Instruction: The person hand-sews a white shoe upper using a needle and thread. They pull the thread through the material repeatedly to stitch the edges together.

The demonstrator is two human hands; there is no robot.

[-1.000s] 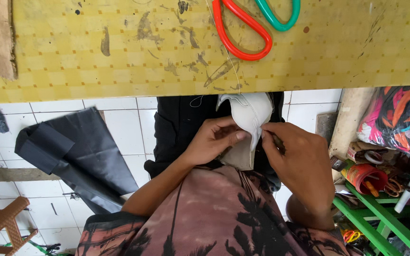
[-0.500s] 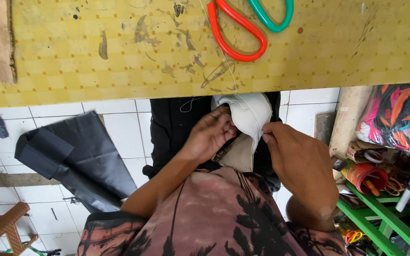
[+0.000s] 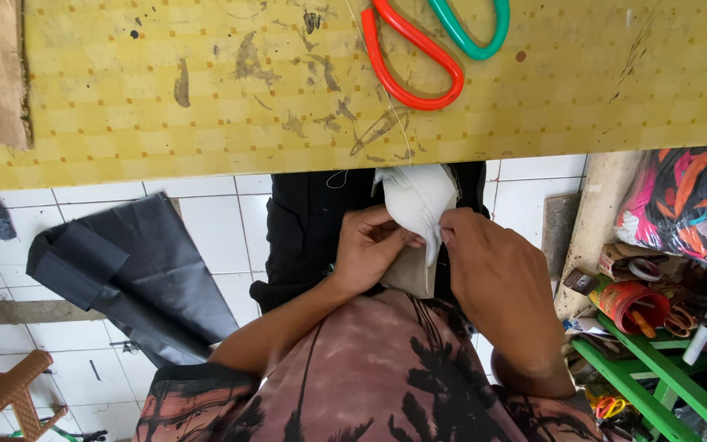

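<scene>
So there's a white piece of fabric [image 3: 419, 200] sitting just below the near edge of the tabletop [image 3: 206, 98], over the person's lap, and both hands are on it. It looks folded or layered, with a beige piece [image 3: 411, 274] tucked under it. The left hand [image 3: 370, 250] has its grip closed on the left side of the white fabric, fingers curled in and pinching right at the fold. The right hand [image 3: 493, 270] comes in from the other side, its grip also pinched shut on the same white fabric, fingertips almost touching the left hand's. So the two grips meet pretty much at the middle seam of the piece.

Right behind the grip there's a black cloth [image 3: 312, 229] hanging down from under the tabletop, and the white piece lies against it. Closer to the camera than the grip is the person's shirt [image 3: 370, 376], a reddish-brown one with a dark palm tree print.

Above the grip, on the yellow checkered tabletop, are scissors with a red-orange handle [image 3: 407, 61] and a green handle [image 3: 476, 33]; only the handles show. Well off to the left of the grip, a dark sheet of fabric [image 3: 132, 278] lies on the white tiled floor [image 3: 214, 237]. To the right of the grip there's a green shelf [image 3: 656, 376] with a red cup [image 3: 632, 303] of bits, and a colourful patterned bundle [image 3: 693, 205] above it.
</scene>
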